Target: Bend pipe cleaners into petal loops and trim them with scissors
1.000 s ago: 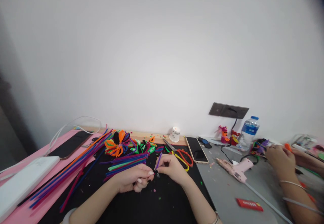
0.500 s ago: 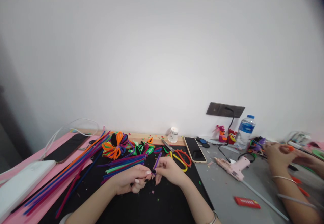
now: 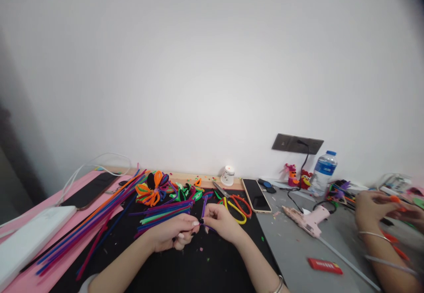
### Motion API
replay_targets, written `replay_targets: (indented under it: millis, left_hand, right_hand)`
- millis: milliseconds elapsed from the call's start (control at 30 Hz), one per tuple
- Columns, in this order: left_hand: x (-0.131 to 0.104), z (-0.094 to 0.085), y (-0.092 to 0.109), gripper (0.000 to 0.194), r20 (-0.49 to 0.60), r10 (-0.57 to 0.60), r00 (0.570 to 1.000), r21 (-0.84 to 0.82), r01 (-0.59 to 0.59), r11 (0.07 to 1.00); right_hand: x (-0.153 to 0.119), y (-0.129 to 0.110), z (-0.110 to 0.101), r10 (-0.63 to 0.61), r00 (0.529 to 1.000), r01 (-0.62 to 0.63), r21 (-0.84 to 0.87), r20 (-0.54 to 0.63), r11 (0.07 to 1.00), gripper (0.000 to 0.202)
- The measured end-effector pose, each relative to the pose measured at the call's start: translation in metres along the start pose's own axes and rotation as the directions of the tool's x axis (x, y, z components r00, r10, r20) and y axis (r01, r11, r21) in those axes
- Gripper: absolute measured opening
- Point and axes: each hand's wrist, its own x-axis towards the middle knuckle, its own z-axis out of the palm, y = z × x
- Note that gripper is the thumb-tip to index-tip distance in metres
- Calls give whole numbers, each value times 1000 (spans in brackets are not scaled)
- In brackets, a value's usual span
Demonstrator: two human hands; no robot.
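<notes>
A purple pipe cleaner [image 3: 204, 205] stands up from between my fingers, bent where both hands meet. My left hand [image 3: 177, 232] pinches it near the bend, fingertips together. Just to the right, my right hand [image 3: 219, 222] is closed on the same piece with thumb and forefinger. Behind the hands lies a row of cut pipe cleaners [image 3: 165, 217] in purple, teal and green. Beyond them sit an orange looped pipe-cleaner bundle [image 3: 153, 189] and green looped shapes [image 3: 185, 193]. Scissors [image 3: 236, 207] with red and yellow handles rest behind my right hand.
Long pipe cleaners [image 3: 89, 222] lie on pink paper at left, near a phone [image 3: 88, 190] and a white box-like object [image 3: 36, 249]. Rightward are another phone [image 3: 256, 195], a pink glue gun [image 3: 308, 221], a bottle [image 3: 323, 173] and a co-worker's hands [image 3: 374, 209]. A paper cup [image 3: 227, 176] stands behind.
The purple pipe cleaner now stands more upright, and a bent end shows below my right fingers. Both hands stay close together. The view has shifted slightly.
</notes>
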Motion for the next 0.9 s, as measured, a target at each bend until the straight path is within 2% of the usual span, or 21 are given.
replay_targets:
  millis: [400, 600, 767, 900]
  left_hand:
    - [1, 3, -1, 28, -13, -24, 1000, 29, 24, 999]
    - [-1, 5, 1, 29, -39, -3, 999, 78, 6, 997]
    - [3, 9, 0, 31, -110, 99, 989, 196, -76, 978]
    - [11, 11, -4, 35, -188, 230, 955, 365, -150, 919]
  right_hand:
    - [2, 7, 0, 60, 998, -59, -18, 24, 998, 26]
    - [2, 9, 4, 49, 999, -48, -45, 23, 998, 27]
    - [4, 9, 7, 26, 998, -31, -83, -59, 996, 28]
    - [6, 6, 9, 12, 986, -32, -115, -167, 993, 29]
